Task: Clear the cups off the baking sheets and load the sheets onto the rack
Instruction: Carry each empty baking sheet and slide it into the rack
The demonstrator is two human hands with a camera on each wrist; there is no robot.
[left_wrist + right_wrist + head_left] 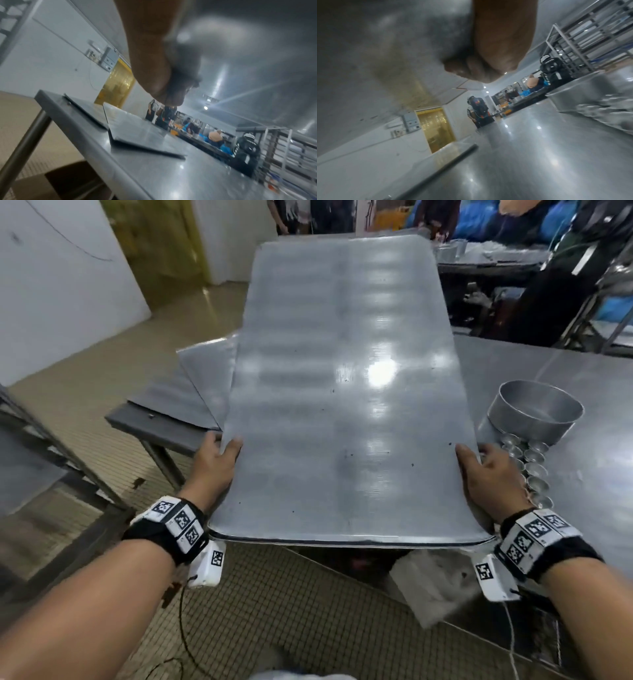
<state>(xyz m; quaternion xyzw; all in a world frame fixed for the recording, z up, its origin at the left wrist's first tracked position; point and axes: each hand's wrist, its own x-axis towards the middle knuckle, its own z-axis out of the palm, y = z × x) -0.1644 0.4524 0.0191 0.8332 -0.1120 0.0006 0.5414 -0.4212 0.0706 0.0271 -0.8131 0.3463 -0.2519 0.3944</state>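
Forearms: both reach in from the bottom corners of the head view, each with a black wrist band carrying white coded tags.
Left hand [214, 463]: at centre left of the head view, it grips the left edge of the baking sheet [342, 392], thumb lying on top, fingers curled under and out of sight.
Right hand [486, 474]: at centre right, it grips the right edge of the same sheet the same way, thumb on top, fingers hidden beneath.
Baking sheet: bare, shiny and grey, it fills the middle of the head view, held at its near end and stretching away toward the top of the frame; its near edge overhangs the tiled floor [274, 604]. Both wrist views show its underside above the bench top, apart from it.
Other sheets [191, 392]: flat ones lie overlapping on the bench [582, 412] at centre left, partly covered by the held sheet.
Cups [534, 470]: small metal ones stand in rows on the bench at right, just beside the right hand.
Round pan [534, 412]: a metal one stands behind the cups, touching or nearly touching them.
Rack [583, 31]: a tiered metal one stands at upper right of the right wrist view, well apart from the sheet.
People: several stand at the far end, top of the head view.
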